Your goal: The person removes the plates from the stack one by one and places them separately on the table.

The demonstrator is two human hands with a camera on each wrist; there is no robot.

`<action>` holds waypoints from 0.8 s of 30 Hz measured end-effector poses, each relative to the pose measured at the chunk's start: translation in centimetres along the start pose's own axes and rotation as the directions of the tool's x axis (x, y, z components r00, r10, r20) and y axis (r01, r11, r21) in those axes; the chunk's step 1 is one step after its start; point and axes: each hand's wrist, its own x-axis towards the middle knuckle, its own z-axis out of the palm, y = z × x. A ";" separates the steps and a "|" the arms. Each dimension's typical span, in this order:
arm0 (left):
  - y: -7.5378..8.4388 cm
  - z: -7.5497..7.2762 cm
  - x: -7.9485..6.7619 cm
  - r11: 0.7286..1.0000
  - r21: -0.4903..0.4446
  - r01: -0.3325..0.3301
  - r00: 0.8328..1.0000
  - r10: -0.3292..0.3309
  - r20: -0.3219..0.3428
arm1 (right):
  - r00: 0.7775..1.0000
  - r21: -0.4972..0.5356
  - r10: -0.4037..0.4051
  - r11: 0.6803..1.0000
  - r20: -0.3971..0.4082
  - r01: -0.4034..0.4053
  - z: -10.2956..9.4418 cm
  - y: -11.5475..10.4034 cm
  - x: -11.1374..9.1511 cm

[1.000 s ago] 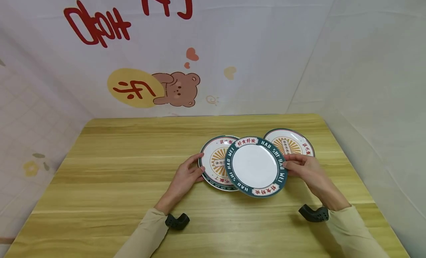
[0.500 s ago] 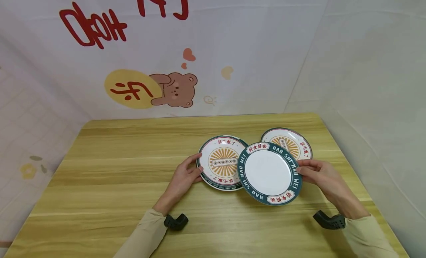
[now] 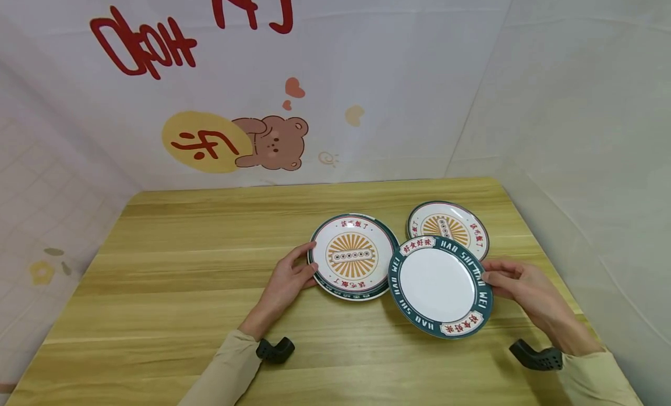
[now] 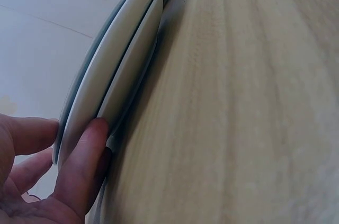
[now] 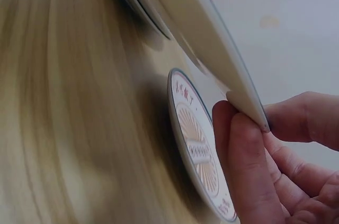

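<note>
The green-rimmed plate (image 3: 440, 286) was pinched, lifted, by the right hand (image 3: 529, 295), the stacked plates (image 3: 352, 256) steadied by the left hand's (image 3: 287, 278) fingers; set-down on the table (image 3: 183, 278) was judged next.

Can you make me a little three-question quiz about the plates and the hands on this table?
1. How many plates are in view on the table?
2. True or false: the right hand pinches the green-rimmed plate by its edge.
3. The left hand touches: A) a sunburst plate, B) the far sunburst plate, C) nothing.

Key: 1) three; 2) true; 3) A.
</note>
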 end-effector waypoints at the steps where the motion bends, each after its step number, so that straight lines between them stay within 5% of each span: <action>1: 0.0 0.0 0.0 1.000 -0.001 0.001 1.000 -0.001 -0.001 | 1.000 -0.007 0.006 1.000 -0.001 -0.006 -0.2 0.1 -0.1; 24: -0.1 -0.1 0.0 1.000 -0.006 -0.012 1.000 0.012 0.007 | 0.998 -0.014 0.065 0.998 0.018 -0.065 -2.8 2.5 -0.9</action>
